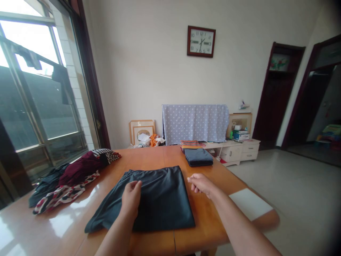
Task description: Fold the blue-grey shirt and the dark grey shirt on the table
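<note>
Orange-toned wooden table (213, 206) in a bright room; folded dark cloth (162, 202) straight ahead at 12 o'clock, long axis across at 9 to 3 o'clock. Left hand (131, 199) nearer, loosely curled on top, grip unclear. Right hand (201, 185) half-open, empty, just beyond the cloth's 3 o'clock edge.

Cream-painted wall (138, 64) sound, with a square wood-framed wall clock (201, 41) mounted centrally. Large metal-framed window (45, 106) at left admits strong daylight (dark garments hang across its upper part). Low white cabinet (234, 153) stands against the wall, beneath a polka-dot cloth (195, 124). Pale tiled floor (293, 199) continues toward a dark-framed doorway (277, 92) and a second doorway (309, 103) at right.
</note>
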Tool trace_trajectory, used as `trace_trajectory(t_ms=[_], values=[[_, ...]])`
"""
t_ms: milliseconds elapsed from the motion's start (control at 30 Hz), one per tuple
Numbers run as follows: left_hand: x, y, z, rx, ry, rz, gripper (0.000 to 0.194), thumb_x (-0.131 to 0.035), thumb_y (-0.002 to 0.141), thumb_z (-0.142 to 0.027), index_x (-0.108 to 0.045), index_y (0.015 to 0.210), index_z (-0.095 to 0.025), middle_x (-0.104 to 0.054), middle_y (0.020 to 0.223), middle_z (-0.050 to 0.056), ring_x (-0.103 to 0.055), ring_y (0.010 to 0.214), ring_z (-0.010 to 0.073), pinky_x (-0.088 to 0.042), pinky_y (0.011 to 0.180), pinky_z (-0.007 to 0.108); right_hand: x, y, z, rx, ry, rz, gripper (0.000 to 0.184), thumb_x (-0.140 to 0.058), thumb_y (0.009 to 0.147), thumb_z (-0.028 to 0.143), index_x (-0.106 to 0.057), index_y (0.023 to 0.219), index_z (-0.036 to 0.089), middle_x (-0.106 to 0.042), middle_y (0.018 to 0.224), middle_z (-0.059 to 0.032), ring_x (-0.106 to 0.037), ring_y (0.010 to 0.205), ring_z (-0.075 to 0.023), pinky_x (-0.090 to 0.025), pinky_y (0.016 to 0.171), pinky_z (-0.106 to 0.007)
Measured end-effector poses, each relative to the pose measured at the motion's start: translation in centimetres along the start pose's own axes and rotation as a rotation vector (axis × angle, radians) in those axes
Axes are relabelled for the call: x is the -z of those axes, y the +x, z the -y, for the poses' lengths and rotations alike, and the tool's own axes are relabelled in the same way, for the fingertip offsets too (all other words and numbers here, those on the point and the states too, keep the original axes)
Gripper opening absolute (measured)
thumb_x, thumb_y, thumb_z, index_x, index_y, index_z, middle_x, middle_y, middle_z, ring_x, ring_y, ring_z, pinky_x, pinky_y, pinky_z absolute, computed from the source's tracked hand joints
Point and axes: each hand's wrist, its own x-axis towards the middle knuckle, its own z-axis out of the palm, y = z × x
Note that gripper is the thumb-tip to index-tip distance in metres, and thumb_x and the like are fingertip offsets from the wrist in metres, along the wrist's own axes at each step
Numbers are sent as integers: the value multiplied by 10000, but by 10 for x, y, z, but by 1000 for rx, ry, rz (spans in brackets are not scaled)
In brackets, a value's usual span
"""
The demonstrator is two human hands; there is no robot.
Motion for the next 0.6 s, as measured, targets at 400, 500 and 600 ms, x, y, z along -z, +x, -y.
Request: trace_trajectory(t_ms=[400, 500, 600], values=[[-47, 35, -17, 68, -200, -65, 336, -550, 834, -472, -602, 1007, -188, -698, 1033, 69, -675, 898, 214, -480, 717, 311, -31, 93, 3, 57, 147, -229, 106, -530, 833, 296, -534, 792, 199, -612, 660, 4, -541, 522, -91, -377, 470, -178], [-56, 34, 5, -161, 54, 129, 391, -623, 772, -512, -637, 952, -166, -693, 875, 55, -647, 824, 225, -469, 722, 312, -36, 104, -14, 42, 124, -241, 69, -533, 813, 259, -546, 787, 197, -617, 669, 3, -561, 537, -102, -402, 478, -187], [-56, 34, 23, -248, 283, 191, 397, -619, 775, -530, -665, 936, -170, -679, 793, 41, -629, 767, 226, -441, 672, 301, -40, 114, -24, 43, 94, -238, 70, -561, 796, 265, -568, 822, 200, -625, 693, 7, -574, 553, -112, -405, 474, -193]])
